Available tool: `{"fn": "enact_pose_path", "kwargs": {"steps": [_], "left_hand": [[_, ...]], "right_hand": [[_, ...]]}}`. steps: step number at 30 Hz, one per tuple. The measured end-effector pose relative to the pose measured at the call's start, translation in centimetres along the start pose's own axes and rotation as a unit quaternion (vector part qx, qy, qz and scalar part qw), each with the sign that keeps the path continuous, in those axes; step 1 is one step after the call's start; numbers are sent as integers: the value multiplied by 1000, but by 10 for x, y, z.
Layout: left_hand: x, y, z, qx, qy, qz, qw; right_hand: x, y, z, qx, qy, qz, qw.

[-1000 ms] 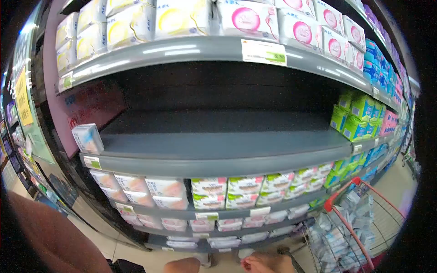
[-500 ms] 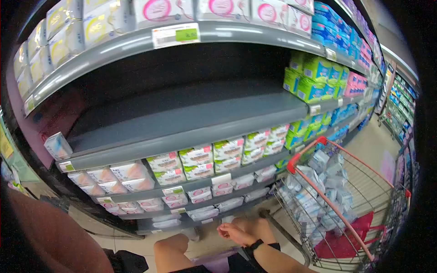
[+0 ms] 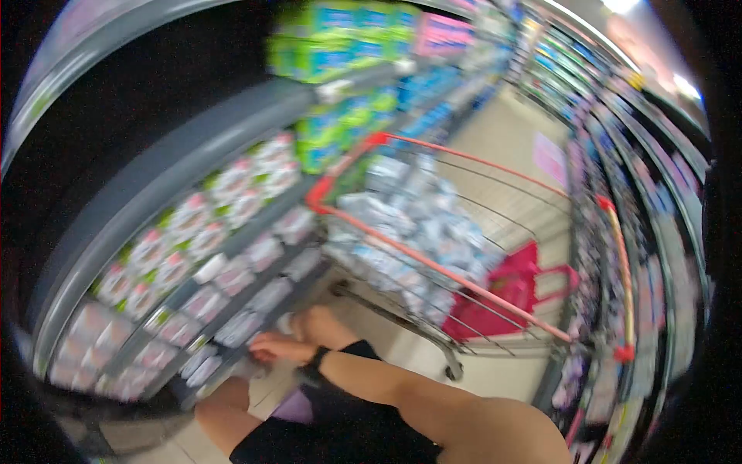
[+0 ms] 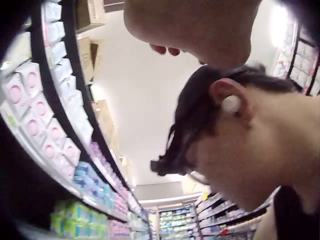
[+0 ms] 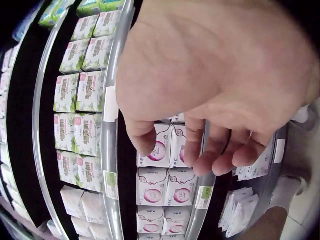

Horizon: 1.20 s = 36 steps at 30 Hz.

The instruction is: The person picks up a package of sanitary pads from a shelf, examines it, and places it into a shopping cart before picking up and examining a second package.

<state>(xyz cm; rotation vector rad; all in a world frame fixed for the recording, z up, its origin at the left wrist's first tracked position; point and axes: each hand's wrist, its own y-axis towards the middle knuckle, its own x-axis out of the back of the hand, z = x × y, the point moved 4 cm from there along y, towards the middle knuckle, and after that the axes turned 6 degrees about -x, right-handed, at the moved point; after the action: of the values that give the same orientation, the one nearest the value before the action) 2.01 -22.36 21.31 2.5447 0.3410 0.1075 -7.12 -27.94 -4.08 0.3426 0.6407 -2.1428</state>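
Note:
My right hand hangs in front of the lower shelves, above the bent knees. In the right wrist view its fingers are loosely curled and hold nothing; they overlap white packs with pink circles. My left hand is raised close to the wearer's head in the left wrist view. A few fingertips peep out from under its heel, and the rest of the fingers are hidden. It is out of the head view. Nearest to the right arm stands a shopping cart heaped with pale blue-white packs.
A pink-red bag lies in the cart. Shelves of green packs and white-green packs line the left side. Opposite, another shelf row runs along the aisle. A second red-and-yellow cart handle shows at right.
The head view has swung right, away from the dark shelf and towards the cart and aisle. The left arm has left the view; more of the right arm shows.

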Motion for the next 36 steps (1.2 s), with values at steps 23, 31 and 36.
{"fn": "enact_pose_path", "kwargs": {"steps": [23,31,36], "left_hand": [[-78,-24,17,62,-39,122,990],[-70,-26,24,78,-35,134,987],[-65,-26,27,82,-41,139,986]], "right_hand": [[-53,24,5,17,-17,4,1000],[-50,20,24,11,38,24,999],[-49,33,19,30,64,16,997]]}}
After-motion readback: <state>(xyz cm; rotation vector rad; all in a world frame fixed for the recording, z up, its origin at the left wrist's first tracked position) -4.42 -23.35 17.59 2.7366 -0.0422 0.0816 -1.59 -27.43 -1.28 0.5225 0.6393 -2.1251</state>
